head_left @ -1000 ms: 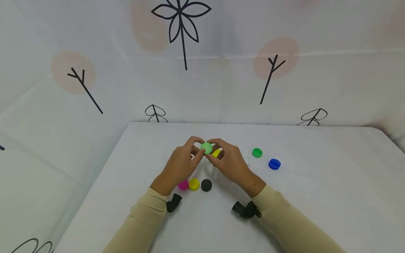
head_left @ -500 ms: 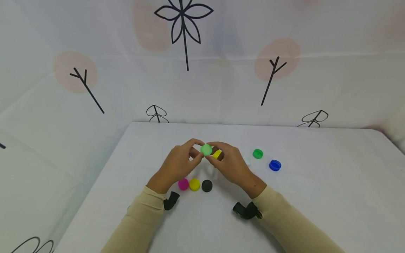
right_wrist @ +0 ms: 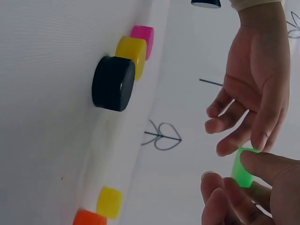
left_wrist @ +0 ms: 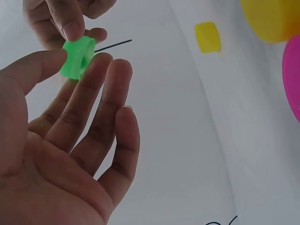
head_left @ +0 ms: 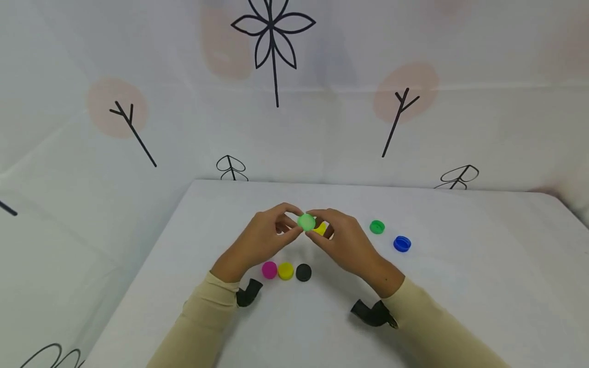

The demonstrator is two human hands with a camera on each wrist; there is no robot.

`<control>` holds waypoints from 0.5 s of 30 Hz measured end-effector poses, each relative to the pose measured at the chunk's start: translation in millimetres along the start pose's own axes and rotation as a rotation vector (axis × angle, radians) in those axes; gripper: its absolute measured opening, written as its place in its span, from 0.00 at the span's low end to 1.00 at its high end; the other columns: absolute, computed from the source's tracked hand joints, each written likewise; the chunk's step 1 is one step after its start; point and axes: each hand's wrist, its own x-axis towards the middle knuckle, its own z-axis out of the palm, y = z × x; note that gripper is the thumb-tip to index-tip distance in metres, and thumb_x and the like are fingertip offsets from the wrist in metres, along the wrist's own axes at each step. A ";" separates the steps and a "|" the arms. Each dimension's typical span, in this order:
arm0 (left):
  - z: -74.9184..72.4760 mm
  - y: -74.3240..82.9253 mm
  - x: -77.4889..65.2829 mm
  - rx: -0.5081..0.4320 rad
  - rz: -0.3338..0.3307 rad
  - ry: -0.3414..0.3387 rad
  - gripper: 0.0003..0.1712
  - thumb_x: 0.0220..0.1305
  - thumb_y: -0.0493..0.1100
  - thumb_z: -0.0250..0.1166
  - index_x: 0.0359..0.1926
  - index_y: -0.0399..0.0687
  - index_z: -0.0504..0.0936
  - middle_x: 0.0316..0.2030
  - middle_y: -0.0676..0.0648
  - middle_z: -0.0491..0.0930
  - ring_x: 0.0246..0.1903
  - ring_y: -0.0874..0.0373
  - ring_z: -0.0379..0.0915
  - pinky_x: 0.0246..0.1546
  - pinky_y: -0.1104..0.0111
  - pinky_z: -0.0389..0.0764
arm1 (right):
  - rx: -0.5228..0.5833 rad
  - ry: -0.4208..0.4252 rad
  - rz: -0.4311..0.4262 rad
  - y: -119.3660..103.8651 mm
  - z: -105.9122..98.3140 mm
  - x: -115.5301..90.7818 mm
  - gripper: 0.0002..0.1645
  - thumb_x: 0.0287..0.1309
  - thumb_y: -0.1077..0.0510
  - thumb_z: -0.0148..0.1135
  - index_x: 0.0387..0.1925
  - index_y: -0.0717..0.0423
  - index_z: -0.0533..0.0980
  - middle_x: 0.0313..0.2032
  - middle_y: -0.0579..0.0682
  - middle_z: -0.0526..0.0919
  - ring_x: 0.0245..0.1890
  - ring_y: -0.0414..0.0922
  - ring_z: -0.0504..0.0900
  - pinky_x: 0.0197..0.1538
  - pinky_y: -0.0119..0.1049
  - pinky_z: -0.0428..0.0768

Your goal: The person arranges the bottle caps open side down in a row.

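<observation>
From the left in the head view, your left hand pinches one edge of a light-green cap between thumb and fingers. Nearer you on the worktop, a pink cap, a near yellow cap and a black cap sit side by side in a row; that part looks done. The light-green cap is held above the worktop, between your hands and not yet set down, so its handling seems midway. Your right hand pinches its opposite edge. Behind those right fingers shows a far yellow cap; the right wrist view also catches an orange piece. Farther right, a dark-green cap and a blue cap lie hollow side up, well apart from the row, and seem left to deal with.
</observation>
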 end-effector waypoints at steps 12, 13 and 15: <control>12.1 16.0 -5.2 0.041 0.089 -0.147 0.15 0.66 0.47 0.69 0.52 0.54 0.78 0.37 0.55 0.87 0.37 0.62 0.79 0.37 0.72 0.80 | -0.059 -0.085 0.040 2.8 -19.8 -31.1 0.26 0.57 0.54 0.73 0.57 0.55 0.80 0.40 0.46 0.85 0.30 0.36 0.78 0.30 0.26 0.79; 12.6 16.8 -5.3 0.043 0.091 -0.159 0.15 0.65 0.47 0.69 0.52 0.54 0.78 0.37 0.55 0.87 0.37 0.63 0.79 0.37 0.72 0.80 | -0.065 -0.097 0.044 2.8 -21.2 -32.9 0.25 0.57 0.54 0.73 0.56 0.55 0.80 0.40 0.45 0.84 0.30 0.36 0.77 0.30 0.26 0.79; 13.2 18.7 -5.2 0.036 0.089 -0.188 0.15 0.65 0.47 0.69 0.51 0.54 0.79 0.37 0.56 0.86 0.37 0.64 0.80 0.38 0.71 0.81 | -0.063 -0.124 0.057 2.4 -24.1 -36.6 0.25 0.58 0.54 0.73 0.57 0.55 0.80 0.41 0.44 0.84 0.30 0.35 0.77 0.29 0.27 0.79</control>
